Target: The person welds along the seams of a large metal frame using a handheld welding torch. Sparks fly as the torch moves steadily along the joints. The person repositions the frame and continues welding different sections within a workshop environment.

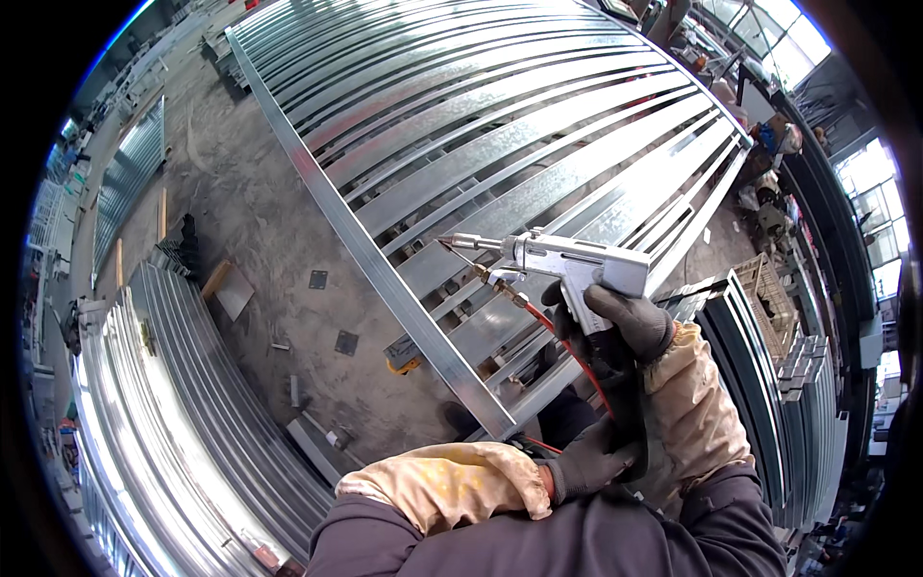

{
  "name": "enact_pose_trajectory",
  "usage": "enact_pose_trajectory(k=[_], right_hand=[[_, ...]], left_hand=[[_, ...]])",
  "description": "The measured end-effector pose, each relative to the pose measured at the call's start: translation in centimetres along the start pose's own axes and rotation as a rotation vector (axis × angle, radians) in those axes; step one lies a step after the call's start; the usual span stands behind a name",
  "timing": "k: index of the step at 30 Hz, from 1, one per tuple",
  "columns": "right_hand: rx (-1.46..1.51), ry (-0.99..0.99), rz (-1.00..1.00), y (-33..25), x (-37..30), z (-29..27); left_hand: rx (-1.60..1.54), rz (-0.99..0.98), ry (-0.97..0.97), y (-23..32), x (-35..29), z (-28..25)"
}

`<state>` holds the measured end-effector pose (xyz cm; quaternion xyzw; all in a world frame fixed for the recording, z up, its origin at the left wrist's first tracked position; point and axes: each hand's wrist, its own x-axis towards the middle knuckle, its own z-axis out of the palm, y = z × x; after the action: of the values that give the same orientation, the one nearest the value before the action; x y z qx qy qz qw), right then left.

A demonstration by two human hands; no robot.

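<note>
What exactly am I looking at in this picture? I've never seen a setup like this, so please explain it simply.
There is no robot here, just a person working with two gloved hands. The picture comes from a wide fisheye camera worn on the head and looking down, which is why straight edges curve and the corners are black.

The right hand holds a silver gun-shaped tool by its grip, its narrow tip pointing left. The left hand seems closed around a black cable below that grip. An orange-red hose runs down from the tool.

Beyond the tool lies a large slatted metal frame. Long ribbed metal pieces are stacked on the left, and two dark square plates lie on the floor.
</note>
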<state>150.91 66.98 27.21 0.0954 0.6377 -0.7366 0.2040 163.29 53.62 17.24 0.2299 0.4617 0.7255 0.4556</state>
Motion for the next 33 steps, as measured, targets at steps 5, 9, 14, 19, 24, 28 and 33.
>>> enact_pose_trajectory(k=[5, 9, 14, 19, 24, 28, 33], right_hand=[[-0.008, -0.091, 0.005, -3.3, 0.1, -0.3], [0.186, -0.154, 0.231, -1.8, 2.3, -1.6], [0.074, -0.213, 0.335, 5.0, 5.5, -4.2], [0.155, -0.309, 0.314, 9.0, 7.5, -8.0], [0.397, -0.503, 0.315, 12.2, 9.2, -8.4], [0.198, -0.5, 0.218, 12.4, 10.5, -9.4], [0.147, -0.488, 0.193, 13.3, 11.1, -9.6]], left_hand=[[-0.102, 0.121, 0.012, 3.4, 2.1, 1.7], [-0.262, -0.086, 0.03, 6.2, 3.2, 2.0], [-0.179, -0.288, 0.231, 0.5, 5.6, 2.1], [-0.131, -0.393, 0.406, -0.7, 7.7, 1.7], [-0.16, -0.435, 0.494, -1.9, 8.5, 1.9], [-0.11, -0.434, 0.472, -1.6, 8.9, 1.4], [-0.065, -0.499, 0.482, -0.7, 9.2, 0.8]])
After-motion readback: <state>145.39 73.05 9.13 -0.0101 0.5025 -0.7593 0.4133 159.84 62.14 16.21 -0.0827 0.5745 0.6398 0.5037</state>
